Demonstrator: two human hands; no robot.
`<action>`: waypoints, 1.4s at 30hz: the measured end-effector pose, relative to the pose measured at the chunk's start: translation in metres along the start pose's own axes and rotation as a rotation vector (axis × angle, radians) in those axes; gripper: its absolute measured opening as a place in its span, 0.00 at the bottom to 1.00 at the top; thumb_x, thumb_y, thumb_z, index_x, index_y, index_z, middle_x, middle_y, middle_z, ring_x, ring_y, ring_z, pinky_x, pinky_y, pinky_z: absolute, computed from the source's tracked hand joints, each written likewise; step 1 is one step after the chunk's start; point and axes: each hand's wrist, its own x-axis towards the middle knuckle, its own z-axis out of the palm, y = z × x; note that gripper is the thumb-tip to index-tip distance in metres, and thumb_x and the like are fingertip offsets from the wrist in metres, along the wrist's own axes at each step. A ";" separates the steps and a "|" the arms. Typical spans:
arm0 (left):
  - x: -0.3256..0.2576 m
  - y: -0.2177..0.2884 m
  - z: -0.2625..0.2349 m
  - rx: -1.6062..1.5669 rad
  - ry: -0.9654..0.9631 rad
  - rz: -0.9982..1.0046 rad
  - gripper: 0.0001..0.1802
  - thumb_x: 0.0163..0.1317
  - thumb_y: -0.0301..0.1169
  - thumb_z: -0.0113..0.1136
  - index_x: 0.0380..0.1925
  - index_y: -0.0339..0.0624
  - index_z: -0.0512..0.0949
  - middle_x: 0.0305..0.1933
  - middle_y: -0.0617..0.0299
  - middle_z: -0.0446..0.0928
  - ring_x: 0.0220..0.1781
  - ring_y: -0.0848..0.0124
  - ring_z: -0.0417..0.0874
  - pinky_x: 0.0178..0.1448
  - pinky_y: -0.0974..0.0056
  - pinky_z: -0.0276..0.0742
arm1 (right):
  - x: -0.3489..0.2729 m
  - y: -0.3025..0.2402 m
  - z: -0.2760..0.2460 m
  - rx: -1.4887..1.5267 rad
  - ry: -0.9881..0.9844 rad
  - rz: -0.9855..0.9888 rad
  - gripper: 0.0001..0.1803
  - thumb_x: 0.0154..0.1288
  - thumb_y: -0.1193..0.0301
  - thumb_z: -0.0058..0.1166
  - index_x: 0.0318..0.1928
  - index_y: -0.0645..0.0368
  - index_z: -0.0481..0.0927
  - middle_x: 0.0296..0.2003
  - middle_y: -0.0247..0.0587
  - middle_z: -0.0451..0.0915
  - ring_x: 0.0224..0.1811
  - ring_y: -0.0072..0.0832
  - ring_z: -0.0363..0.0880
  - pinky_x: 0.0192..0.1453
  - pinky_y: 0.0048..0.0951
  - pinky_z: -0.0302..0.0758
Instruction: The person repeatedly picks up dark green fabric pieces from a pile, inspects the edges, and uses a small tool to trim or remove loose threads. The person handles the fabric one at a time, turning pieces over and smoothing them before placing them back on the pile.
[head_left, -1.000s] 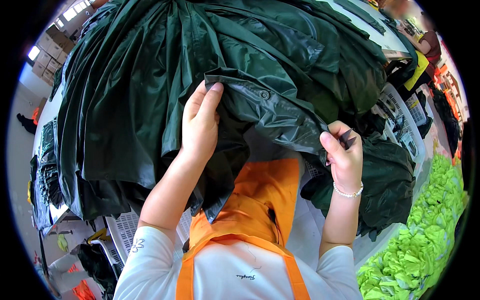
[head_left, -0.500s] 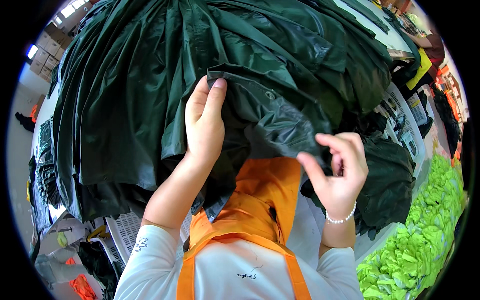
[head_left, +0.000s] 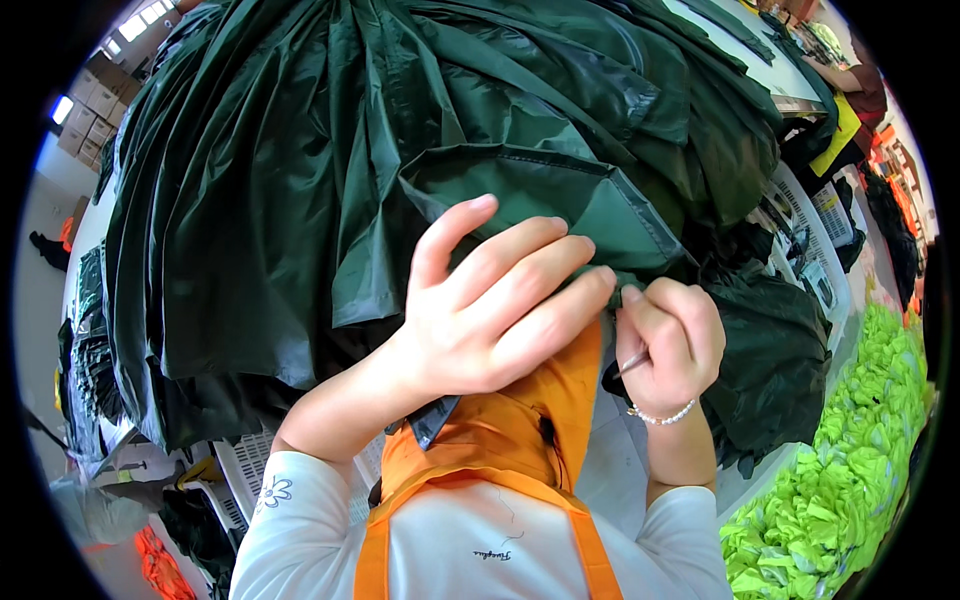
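Note:
A big heap of dark green coated fabric [head_left: 250, 200], shiny and pleated, hangs in front of me. At its near side a hemmed flap [head_left: 540, 195] with a stitched border lies turned up. My left hand [head_left: 500, 305] is open, palm down with fingers stretched out over the flap's lower part. My right hand [head_left: 672, 335] is closed at the flap's right lower edge, thumb and forefinger together by the left fingertips. A slim grey metal tool [head_left: 634, 362] shows in its curled fingers; the rest of the tool is hidden.
An orange apron [head_left: 500, 430] covers my front. More dark green fabric [head_left: 765, 370] hangs at the right, beside a white plastic basket [head_left: 815, 230]. Bright yellow-green pieces [head_left: 850, 470] are piled at lower right. Another white basket [head_left: 250, 465] stands lower left. Another person's arm [head_left: 835, 78] shows far right.
My left hand has let go of the flap's upper corner and moved right and down, fingers now spread. The flap has opened out flatter. My right fingers have closed together.

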 end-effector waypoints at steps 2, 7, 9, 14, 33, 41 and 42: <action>-0.005 -0.010 0.005 -0.090 -0.047 -0.013 0.16 0.44 0.29 0.69 0.35 0.45 0.79 0.37 0.64 0.81 0.40 0.66 0.81 0.58 0.56 0.68 | -0.001 -0.003 0.000 0.082 -0.001 0.002 0.16 0.37 0.85 0.64 0.30 0.59 0.78 0.31 0.37 0.75 0.18 0.28 0.69 0.20 0.26 0.62; -0.010 -0.013 0.004 -0.157 0.006 -0.040 0.14 0.40 0.30 0.71 0.30 0.45 0.79 0.32 0.66 0.81 0.31 0.69 0.77 0.41 0.64 0.65 | 0.008 -0.009 -0.012 0.478 -0.196 0.409 0.15 0.46 0.81 0.65 0.36 0.60 0.77 0.33 0.38 0.74 0.22 0.25 0.68 0.22 0.23 0.65; -0.010 -0.014 0.008 -0.120 0.040 -0.020 0.14 0.36 0.29 0.68 0.28 0.46 0.78 0.32 0.69 0.79 0.30 0.72 0.76 0.41 0.65 0.63 | 0.007 -0.001 -0.021 0.728 -0.340 0.553 0.16 0.52 0.75 0.64 0.42 0.62 0.75 0.39 0.37 0.71 0.27 0.20 0.63 0.29 0.18 0.64; -0.018 -0.019 0.017 -0.085 0.080 0.012 0.14 0.38 0.29 0.68 0.29 0.46 0.78 0.32 0.69 0.79 0.30 0.72 0.76 0.42 0.65 0.62 | 0.003 -0.003 -0.028 0.828 -0.403 0.658 0.13 0.60 0.80 0.58 0.46 0.65 0.74 0.42 0.37 0.68 0.32 0.17 0.63 0.36 0.17 0.65; -0.028 -0.023 0.001 -0.059 0.055 0.256 0.14 0.44 0.29 0.63 0.35 0.45 0.78 0.38 0.64 0.83 0.34 0.71 0.75 0.41 0.63 0.60 | 0.021 0.018 -0.037 1.071 -0.655 0.967 0.15 0.51 0.84 0.68 0.39 0.67 0.79 0.37 0.33 0.78 0.39 0.15 0.79 0.44 0.18 0.77; -0.028 -0.022 0.001 -0.045 0.061 0.252 0.15 0.43 0.30 0.63 0.35 0.45 0.78 0.37 0.64 0.83 0.34 0.71 0.75 0.42 0.63 0.59 | 0.020 0.018 -0.024 1.203 -0.673 1.022 0.13 0.51 0.86 0.68 0.37 0.67 0.79 0.36 0.34 0.78 0.39 0.16 0.79 0.45 0.18 0.77; -0.028 -0.023 0.002 -0.048 0.061 0.250 0.15 0.43 0.31 0.63 0.35 0.45 0.78 0.38 0.64 0.83 0.34 0.71 0.75 0.42 0.63 0.59 | 0.019 0.018 -0.023 1.209 -0.664 1.008 0.13 0.50 0.86 0.68 0.37 0.67 0.79 0.36 0.34 0.78 0.38 0.16 0.79 0.44 0.18 0.77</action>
